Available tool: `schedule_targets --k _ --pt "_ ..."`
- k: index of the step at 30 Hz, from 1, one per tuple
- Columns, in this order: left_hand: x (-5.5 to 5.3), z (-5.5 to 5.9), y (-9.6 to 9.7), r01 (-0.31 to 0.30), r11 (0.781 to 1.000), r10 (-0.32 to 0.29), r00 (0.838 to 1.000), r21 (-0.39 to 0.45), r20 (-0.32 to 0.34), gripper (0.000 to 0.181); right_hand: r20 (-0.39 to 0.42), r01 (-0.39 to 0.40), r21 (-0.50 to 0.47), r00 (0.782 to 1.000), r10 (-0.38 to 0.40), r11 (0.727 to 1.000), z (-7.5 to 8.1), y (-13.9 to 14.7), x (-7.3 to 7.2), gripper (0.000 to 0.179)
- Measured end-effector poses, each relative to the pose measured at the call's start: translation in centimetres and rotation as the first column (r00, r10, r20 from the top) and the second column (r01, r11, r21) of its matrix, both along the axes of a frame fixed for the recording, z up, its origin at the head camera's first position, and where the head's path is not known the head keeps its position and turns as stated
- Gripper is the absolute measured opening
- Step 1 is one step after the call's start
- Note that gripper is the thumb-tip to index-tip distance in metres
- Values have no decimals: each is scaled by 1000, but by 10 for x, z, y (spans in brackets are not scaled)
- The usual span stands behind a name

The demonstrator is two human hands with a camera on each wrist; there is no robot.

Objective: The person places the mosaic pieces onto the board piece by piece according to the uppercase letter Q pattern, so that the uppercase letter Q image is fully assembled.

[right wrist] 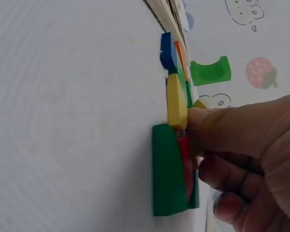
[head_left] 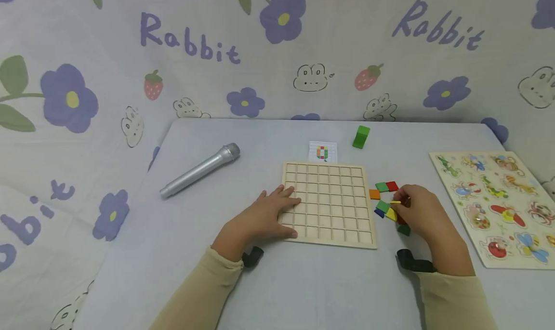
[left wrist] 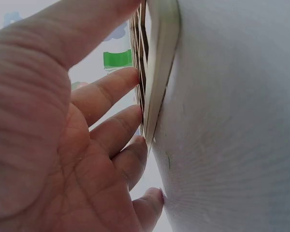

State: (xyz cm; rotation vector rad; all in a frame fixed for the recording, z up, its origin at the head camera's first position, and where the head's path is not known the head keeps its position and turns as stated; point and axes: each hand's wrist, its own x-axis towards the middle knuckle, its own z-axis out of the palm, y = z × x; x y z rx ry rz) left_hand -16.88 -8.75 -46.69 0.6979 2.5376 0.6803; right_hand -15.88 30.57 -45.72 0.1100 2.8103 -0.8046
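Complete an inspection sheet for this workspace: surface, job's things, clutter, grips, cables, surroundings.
Surface: table with white covering.
Job's things: wooden grid board lying flat; coloured tiles clustered at its right; pattern card beyond its far edge.
Clutter: silver microphone at left; green block right of the card; picture puzzle board at far right.
Left grip: fingers spread at the grid board's left edge.
Right grip: pinches a yellow tile at the cluster.
Cables: nothing seen.
Surroundings: flower-and-rabbit printed cloth behind and at left.
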Motion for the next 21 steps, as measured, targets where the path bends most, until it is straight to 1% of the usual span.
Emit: schedule_targets --k 2,4,6,7,9,11,14,15,17,21 --pt "-1 -1 -1 -3 1000 3 1000 -4 0 88 -59 5 -7 998 -6 1000 4 -7 1 26" --pt "-2 -2 -1 -5 1000 5 1000 -7 0 88 -143 -10 -30 990 5 999 11 -20 0 27" --pt "-2 -2 -1 -9 1000 9 1000 -12 -1 88 -202 -56 -68 978 42 996 21 -40 -6 30" --pt "-2 -2 -1 -11 1000 11 1000 -18 -4 88 -218 -87 -87 974 66 992 24 -53 -11 31" --pt "-2 -2 -1 -14 1000 14 1000 -23 -5 88 -194 -146 -165 975 113 976 27 -79 -25 32" --pt "-1 -1 0 -15 1000 15 1000 -24 -4 88 -140 -183 -254 978 151 950 26 -103 -42 26" --pt "-1 2 -1 -12 1000 12 1000 -15 1 87 -117 -212 -309 976 184 927 19 -131 -68 19" --pt "-1 3 -1 -9 1000 9 1000 -14 3 86 -122 -220 -305 974 191 927 15 -137 -75 17" --pt "0 5 -2 -6 1000 6 1000 -6 10 86 -133 -227 -264 971 198 937 8 -146 -85 13" --pt "0 7 -4 -2 1000 2 1000 -14 2 85 -116 -219 -220 973 197 951 -1 -152 -93 11"
